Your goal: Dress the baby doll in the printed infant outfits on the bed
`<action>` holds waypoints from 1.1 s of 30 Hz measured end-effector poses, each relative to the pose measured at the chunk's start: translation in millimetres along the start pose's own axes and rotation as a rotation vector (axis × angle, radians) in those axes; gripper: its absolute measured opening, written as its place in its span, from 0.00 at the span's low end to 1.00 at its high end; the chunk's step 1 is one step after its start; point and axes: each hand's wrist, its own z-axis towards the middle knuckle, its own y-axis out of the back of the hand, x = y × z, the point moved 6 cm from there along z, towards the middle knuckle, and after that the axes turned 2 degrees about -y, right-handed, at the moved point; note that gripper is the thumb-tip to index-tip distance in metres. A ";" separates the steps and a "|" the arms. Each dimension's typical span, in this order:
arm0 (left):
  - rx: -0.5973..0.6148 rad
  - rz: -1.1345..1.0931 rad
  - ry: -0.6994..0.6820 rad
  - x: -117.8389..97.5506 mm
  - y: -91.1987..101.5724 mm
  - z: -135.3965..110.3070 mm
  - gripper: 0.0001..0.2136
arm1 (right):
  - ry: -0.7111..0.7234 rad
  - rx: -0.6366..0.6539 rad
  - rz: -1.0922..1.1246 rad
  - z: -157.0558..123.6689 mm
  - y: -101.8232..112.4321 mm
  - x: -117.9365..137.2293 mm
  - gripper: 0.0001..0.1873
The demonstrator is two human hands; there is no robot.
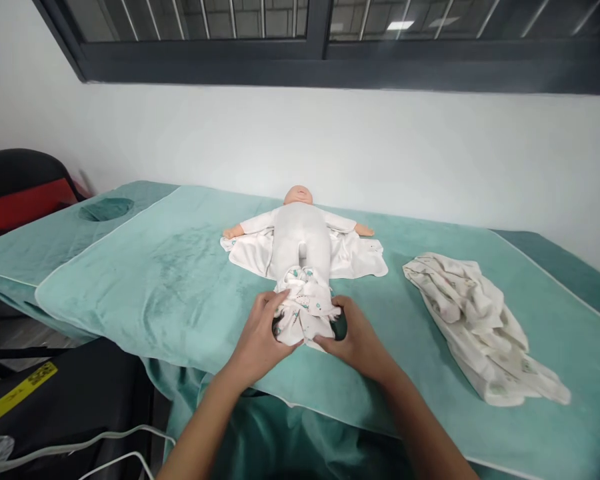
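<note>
Centrally, in the head view: one doll [300, 233], pale cloth body, on its back, head toward the wall [205, 133], arms out to either side, legs pointing toward the person. One patterned garment [305, 307], white with small green and dark motifs, bunched over the doll's lower legs; feet hidden. One left hand [260, 333], at the garment's left edge, thumb and fingers curved and pinching the fabric, thumb at the near edge. One right hand [357, 340], at the right edge, likewise pinching, thumb near the lower corner, fingers higher up. The garment thus lies directly between the two hands, touching both, with the doll's trunk beyond them. One white cloth [360, 257], spread flat beneath the doll, showing at both sides below the arms. One crumpled cloth [473, 320], off-white with a faint print, to the right, well apart from the right hand. One bed [180, 267], green plush cover, carrying all the above, with a round recess [107, 209] toward its left end. One window frame [205, 63], dark, above the wall. One black and red chair [25, 200], far left.
</note>
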 end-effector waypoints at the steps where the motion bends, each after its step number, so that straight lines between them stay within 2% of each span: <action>1: -0.028 -0.016 0.010 -0.8 0.6 0.8 0.34 | -0.009 -0.013 0.014 -0.2 1.5 0.8 0.29; 6: -0.119 -0.018 0.104 0.1 1.0 4.5 0.25 | -0.128 -0.071 0.109 -2.4 5.2 1.9 0.15; 8: -0.095 0.007 0.102 -3.6 2.4 6.3 0.23 | -0.147 -0.059 0.147 -3.2 7.7 5.7 0.13; 9: -0.056 0.016 0.097 -7.0 3.8 7.2 0.23 | -0.138 -0.015 0.177 -3.0 8.8 9.2 0.11; 13: 0.216 -0.007 0.116 -31.1 19.7 11.6 0.26 | -0.063 0.365 0.445 -0.3 15.4 32.2 0.14; 17: 0.440 -0.155 0.065 -70.2 45.6 22.9 0.21 | -0.054 0.771 0.666 3.8 25.6 60.4 0.21; 19: 0.498 -0.203 0.038 -81.8 54.9 32.1 0.18 | -0.046 0.869 0.676 11.2 29.7 70.0 0.25; 21: 0.472 -0.210 0.053 -82.5 63.4 43.9 0.17 | -0.015 0.828 0.622 26.2 35.8 74.1 0.26; 24: 0.429 -0.173 0.057 -78.2 73.3 61.0 0.18 | 0.007 0.667 0.433 53.6 47.7 72.8 0.29; 27: 0.570 -0.042 0.001 -81.5 77.7 72.4 0.17 | 0.048 0.608 0.176 74.6 58.6 75.9 0.29; 30: 0.736 0.050 0.012 -89.0 87.2 82.5 0.18 | 0.083 0.605 -0.021 89.8 69.9 86.5 0.28; 33: 0.737 -0.038 0.054 -100.7 105.2 98.4 0.22 | 0.074 0.590 -0.065 102.0 85.4 103.6 0.28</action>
